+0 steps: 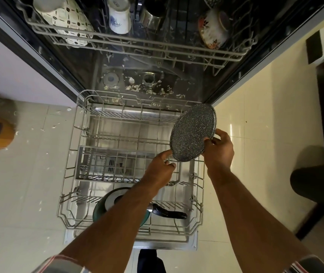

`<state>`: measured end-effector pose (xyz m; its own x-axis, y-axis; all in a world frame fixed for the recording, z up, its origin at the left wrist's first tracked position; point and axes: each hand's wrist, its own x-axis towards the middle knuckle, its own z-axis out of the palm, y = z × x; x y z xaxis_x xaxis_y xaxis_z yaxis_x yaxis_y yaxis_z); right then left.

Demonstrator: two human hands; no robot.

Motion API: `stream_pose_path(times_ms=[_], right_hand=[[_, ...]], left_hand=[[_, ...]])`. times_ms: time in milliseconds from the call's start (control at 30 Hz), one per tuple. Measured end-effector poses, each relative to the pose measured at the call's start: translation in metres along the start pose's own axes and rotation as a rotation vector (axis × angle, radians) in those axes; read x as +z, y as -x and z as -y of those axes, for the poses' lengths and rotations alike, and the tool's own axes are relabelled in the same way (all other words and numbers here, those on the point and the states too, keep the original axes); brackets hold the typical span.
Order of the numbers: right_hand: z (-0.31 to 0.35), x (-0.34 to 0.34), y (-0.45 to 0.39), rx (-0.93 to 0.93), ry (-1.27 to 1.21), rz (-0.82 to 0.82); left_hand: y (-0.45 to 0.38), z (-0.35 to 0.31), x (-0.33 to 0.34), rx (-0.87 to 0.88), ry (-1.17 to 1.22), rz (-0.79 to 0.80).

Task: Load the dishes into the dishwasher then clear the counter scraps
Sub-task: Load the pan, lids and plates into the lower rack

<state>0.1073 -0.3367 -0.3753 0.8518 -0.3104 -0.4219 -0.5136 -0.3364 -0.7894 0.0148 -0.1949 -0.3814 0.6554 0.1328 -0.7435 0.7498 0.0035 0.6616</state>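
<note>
A round grey speckled plate (191, 133) is tilted on edge over the right side of the pulled-out lower rack (72, 154). My right hand (219, 148) grips its right rim. My left hand (162, 166) touches the plate's lower left edge with loosely curled fingers. Near the front of the rack lies a teal frying pan (103, 206) with a black handle (169, 213), partly hidden by my left forearm. The cutlery basket (90, 164) in the middle of the rack holds nothing I can see.
The upper rack (117, 39) holds patterned mugs and bowls, among them a white-and-blue mug (118, 15) and a floral bowl (213, 29). Food scraps litter the dishwasher floor (149, 88) and the tiles at left. A dark bin (318, 184) stands right, an orange object (1, 131) left.
</note>
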Motion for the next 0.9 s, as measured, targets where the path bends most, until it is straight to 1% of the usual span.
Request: stream_pose_path(times_ms=[133,300,667,900], right_hand=[[0.003,-0.006,0.000,-0.009,-0.016,-0.031],[0.007,-0.009,-0.001,-0.090,0.052,-0.027],[0.005,0.003,-0.005,-0.119,0.121,0.065],[0.001,0.019,-0.010,-0.069,0.176,0.148]], left_hand=[[-0.003,0.003,0.001,-0.011,0.003,0.004],[-0.009,0.003,0.003,0.007,-0.015,0.021],[-0.027,0.002,0.017,0.012,-0.010,-0.005],[-0.034,0.000,0.023,0.024,-0.031,0.035]])
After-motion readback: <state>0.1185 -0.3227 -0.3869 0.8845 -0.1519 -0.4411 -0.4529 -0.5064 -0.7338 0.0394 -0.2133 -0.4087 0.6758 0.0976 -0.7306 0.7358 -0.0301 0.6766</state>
